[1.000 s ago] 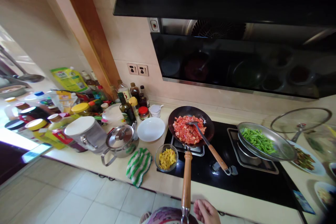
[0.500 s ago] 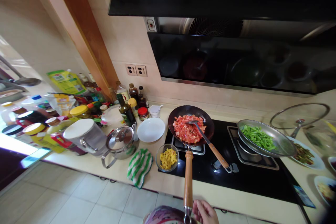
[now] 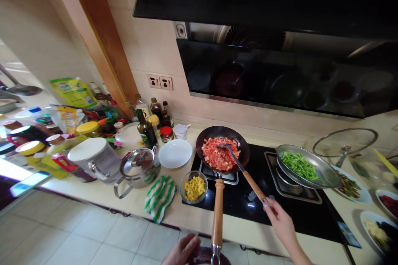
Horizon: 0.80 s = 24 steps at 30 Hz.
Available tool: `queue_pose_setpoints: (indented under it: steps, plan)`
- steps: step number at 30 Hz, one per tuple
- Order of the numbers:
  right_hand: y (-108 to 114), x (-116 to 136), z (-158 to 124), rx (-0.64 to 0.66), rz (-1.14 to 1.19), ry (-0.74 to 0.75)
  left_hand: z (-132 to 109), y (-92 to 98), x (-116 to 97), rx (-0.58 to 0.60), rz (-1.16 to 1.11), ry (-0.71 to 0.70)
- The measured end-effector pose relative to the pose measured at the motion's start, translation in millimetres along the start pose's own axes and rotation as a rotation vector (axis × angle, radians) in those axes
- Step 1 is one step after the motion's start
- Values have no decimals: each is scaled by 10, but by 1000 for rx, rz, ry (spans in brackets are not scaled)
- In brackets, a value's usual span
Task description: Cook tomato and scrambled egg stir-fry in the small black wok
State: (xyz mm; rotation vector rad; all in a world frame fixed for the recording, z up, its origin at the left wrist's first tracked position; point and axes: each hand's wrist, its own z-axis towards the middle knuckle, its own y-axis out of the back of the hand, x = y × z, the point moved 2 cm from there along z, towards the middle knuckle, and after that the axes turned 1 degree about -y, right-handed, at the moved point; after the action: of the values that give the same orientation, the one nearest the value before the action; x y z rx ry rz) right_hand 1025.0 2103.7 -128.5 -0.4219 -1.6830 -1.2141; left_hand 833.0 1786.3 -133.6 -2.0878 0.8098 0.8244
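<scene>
The right hand point(image 3: 280, 221) pinches the end of the spatula point(image 3: 242, 169)'s wooden handle; the left hand point(image 3: 182, 250), fingers loosely curled, sits just beside the wok handle point(image 3: 217, 217)'s end, contact unclear. The spatula's long axis runs from 4 o'clock to 10 o'clock, blade in the wok point(image 3: 222, 155) of diced tomato. At the wok's 7 o'clock stands a glass bowl point(image 3: 194, 187) of yellow pieces; at 9 o'clock a white plate point(image 3: 175, 153); at 3 o'clock a steel pan point(image 3: 307, 167) of green beans.

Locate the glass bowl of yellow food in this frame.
The glass bowl sits left of centre in the head view, at the hob's front left corner, between the striped cloth and the wok handle.
</scene>
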Motion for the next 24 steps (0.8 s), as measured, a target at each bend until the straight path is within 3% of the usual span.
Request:
queue_pose_setpoints:
  steps: [3,6,8,11,14,16,18,21,24]
  plan:
    - [210,460,339,160,-302,347,224,-282,-34,187,-250,-32]
    - [95,973,450,345,-526,727,302,-499,-26,236,-312,3]
    - [-15,1268,461,389,-615,858,312,-554,-21,227,-274,-8]
    - [26,1656,422,378,-639,892,313,-555,-20,218,-252,-25]
    - [372,2016,214,403,-595,856,323,-537,-22,210,-254,-18]
    - [613,2206,-32,493,-625,821,333,-531,-23,205,-237,-5]
    - [716,2327,-291,570,-696,809,335,-529,-26,205,-214,4]
    - [499,2380,-486,600,-783,824,313,-531,-38,209,-223,-2]
    - [83,2362,-283,533,-882,867,271,-527,-54,235,-247,-13]
